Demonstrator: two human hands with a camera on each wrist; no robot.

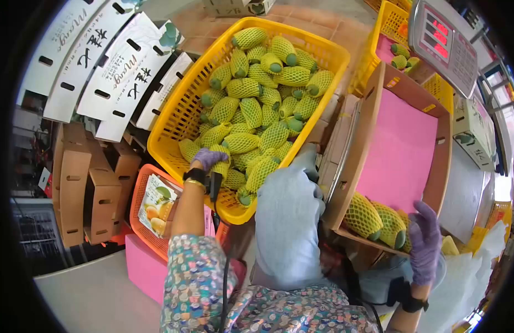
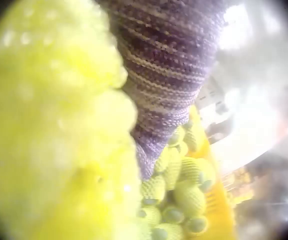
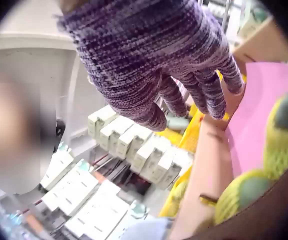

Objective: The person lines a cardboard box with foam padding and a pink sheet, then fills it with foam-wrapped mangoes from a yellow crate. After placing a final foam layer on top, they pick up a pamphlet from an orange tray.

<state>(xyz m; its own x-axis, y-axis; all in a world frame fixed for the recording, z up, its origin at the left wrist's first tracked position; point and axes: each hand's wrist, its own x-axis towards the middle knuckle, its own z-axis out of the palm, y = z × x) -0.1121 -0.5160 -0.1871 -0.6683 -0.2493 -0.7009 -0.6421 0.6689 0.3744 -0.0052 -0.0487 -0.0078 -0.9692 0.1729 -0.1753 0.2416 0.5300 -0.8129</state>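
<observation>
Floral sleeves fill the bottom of the head view, and from them both gloved hands reach out. Her left hand [image 1: 208, 159], in a purple knit glove, is down on the near end of the yellow basket [image 1: 169, 119], fingers curled over a net-wrapped mango [image 1: 219, 164] at the heap's edge; the left wrist view shows the glove pressed against yellow foam netting, with more mangoes lying deeper in the basket [image 2: 174, 192]. The basket is piled nearly to its rim, so the only loose room there is along the near rim beside her wrist.

Her right hand [image 1: 425, 240] rests at the near right corner of the tilted cardboard box [image 1: 368, 119], touching the netted mangoes [image 1: 376, 222] lined along the box's low edge. From the right wrist view the fingers [image 3: 211, 95] hang loosely bent over the box wall, and I cannot tell whether they grip anything. Above that 1 row of fruit, the pink liner [image 1: 398, 150] lies bare up to the far wall, so most of the box floor is open.

Between basket and box a narrow gap shows her pale apron [image 1: 287, 222]. Flat printed cartons [image 1: 110, 69] lean along the basket's left side, an orange crate [image 1: 143, 213] sits just under its near corner, and a weighing scale [image 1: 443, 41] stands beyond the box.
</observation>
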